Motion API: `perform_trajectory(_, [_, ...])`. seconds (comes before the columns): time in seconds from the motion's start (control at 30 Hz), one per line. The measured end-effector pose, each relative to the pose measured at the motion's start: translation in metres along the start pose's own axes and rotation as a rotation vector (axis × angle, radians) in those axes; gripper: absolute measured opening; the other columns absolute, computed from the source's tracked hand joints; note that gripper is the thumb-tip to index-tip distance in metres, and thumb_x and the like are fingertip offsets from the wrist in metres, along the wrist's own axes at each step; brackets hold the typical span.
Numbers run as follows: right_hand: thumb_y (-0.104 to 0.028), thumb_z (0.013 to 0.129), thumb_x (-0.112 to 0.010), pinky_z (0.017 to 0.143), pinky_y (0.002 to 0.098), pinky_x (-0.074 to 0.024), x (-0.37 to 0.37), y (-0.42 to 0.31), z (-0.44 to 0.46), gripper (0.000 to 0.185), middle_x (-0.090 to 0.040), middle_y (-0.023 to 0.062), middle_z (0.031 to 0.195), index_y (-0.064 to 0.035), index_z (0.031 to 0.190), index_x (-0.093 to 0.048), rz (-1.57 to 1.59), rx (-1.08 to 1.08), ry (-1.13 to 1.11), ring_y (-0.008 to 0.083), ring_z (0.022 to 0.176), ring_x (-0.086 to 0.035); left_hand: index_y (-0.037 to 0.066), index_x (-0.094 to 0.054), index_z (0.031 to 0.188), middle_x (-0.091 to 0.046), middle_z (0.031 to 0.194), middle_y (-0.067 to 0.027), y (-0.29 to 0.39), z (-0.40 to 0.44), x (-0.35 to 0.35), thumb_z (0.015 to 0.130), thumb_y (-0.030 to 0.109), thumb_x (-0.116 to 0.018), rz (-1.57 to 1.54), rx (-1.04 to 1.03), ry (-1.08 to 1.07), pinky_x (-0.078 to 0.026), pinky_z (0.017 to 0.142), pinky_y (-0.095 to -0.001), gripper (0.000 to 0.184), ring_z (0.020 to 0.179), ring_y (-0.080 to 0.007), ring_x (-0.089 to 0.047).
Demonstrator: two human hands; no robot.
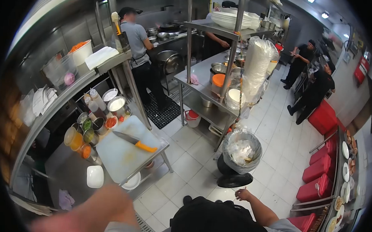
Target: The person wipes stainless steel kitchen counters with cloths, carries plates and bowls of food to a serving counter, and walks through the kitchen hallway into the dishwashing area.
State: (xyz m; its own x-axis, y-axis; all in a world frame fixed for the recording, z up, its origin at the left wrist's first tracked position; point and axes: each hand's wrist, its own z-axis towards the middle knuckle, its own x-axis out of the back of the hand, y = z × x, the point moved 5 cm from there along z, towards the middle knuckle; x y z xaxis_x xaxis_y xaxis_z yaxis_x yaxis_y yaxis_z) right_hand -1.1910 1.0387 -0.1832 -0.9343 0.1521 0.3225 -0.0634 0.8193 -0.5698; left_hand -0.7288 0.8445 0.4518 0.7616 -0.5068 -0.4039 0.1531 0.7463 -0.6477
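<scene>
My left hand (76, 220) reaches out low on the left, close to the camera. It is smeared by motion, so its fingers and anything in them cannot be made out. Beyond it are a small white dish (95, 176) and a pale cutting board (123, 150). A knife (135, 142) with an orange handle lies across the board. On the other side, my right hand (242, 194) hangs by my body with its fingers apart and nothing in it. Nearest to it are a black lid (234, 180) and a lined trash bin (242, 151).
Sauce bottles and containers of chopped food (86, 124) crowd behind the board. Shelves (201, 88) with stacked plates and foam containers stand ahead. One co-worker (139, 47) is at the stove, others at the right. Red bins (317, 168) line the right counter.
</scene>
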Motion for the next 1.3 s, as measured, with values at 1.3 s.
perform_trajectory(1.3, [-0.023, 0.076, -0.061, 0.054, 0.0304, -0.0508, 0.114, 0.104, -0.111, 0.034, -0.063, 0.0133, 0.077, 0.0006, 0.1, -0.056, 0.025, -0.18, 0.313, 0.0183, 0.066, -0.061, 0.008, -0.047, 0.117, -0.059, 0.076, -0.0048, 0.208, -0.393, -0.032, 0.086, 0.031, -0.05, -1.129, 2.516, -1.477, -0.04, 0.063, -0.0224, 0.039, 0.069, -0.0089, -0.05])
